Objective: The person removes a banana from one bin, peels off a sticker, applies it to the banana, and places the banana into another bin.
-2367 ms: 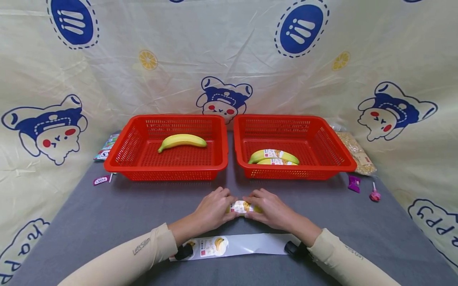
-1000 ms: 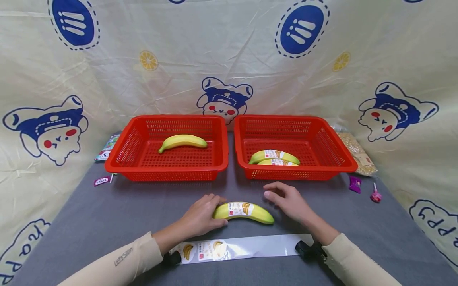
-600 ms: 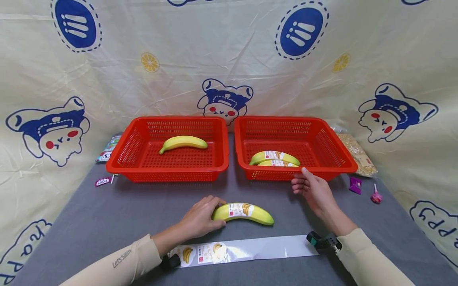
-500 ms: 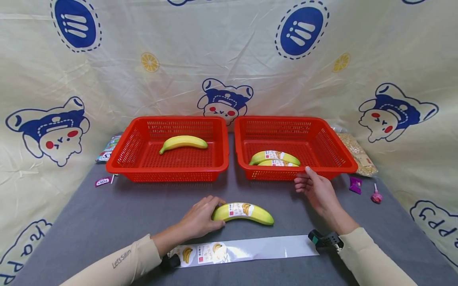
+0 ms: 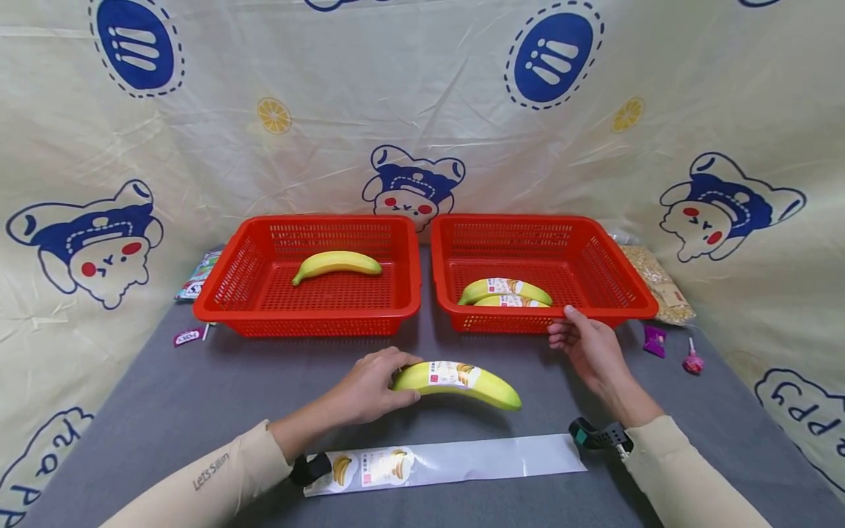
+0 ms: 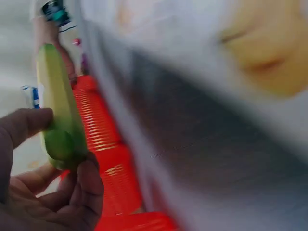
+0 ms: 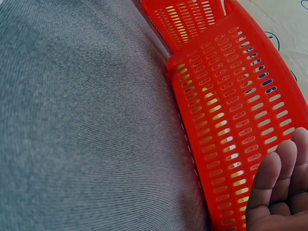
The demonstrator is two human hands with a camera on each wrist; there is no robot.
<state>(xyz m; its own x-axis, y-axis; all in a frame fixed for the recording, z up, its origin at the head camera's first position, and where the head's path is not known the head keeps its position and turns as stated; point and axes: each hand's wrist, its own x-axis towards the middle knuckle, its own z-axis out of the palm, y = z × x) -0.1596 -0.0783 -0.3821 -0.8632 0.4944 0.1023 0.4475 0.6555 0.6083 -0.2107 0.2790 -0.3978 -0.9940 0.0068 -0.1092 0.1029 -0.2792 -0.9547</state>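
A yellow-green banana [image 5: 462, 383] with a printed label is held by its left end in my left hand [image 5: 376, 385]. It hangs slightly above the table, tilted down at its right end. In the left wrist view the thumb and fingers pinch the green-tipped banana [image 6: 62, 106]. My right hand [image 5: 594, 359] is at the front wall of the right red basket [image 5: 620, 308], thumb up by the rim, fingers loosely bent and holding nothing. Its fingers [image 7: 267, 173] show beside the slotted wall in the right wrist view. Two labelled bananas [image 5: 505, 290] lie in that basket.
The left red basket [image 5: 306, 315] holds one banana [image 5: 337, 264] without a visible label. A strip of banana stickers [image 5: 488, 458] lies in front of the hands. Snack packets [image 5: 650, 282], a purple candy [image 5: 654, 341] and lollipops [image 5: 692, 363] lie at the sides.
Both hands were on the banana at first. The right hand let go and moved right to the basket. The left hand has since raised the banana slightly off the table.
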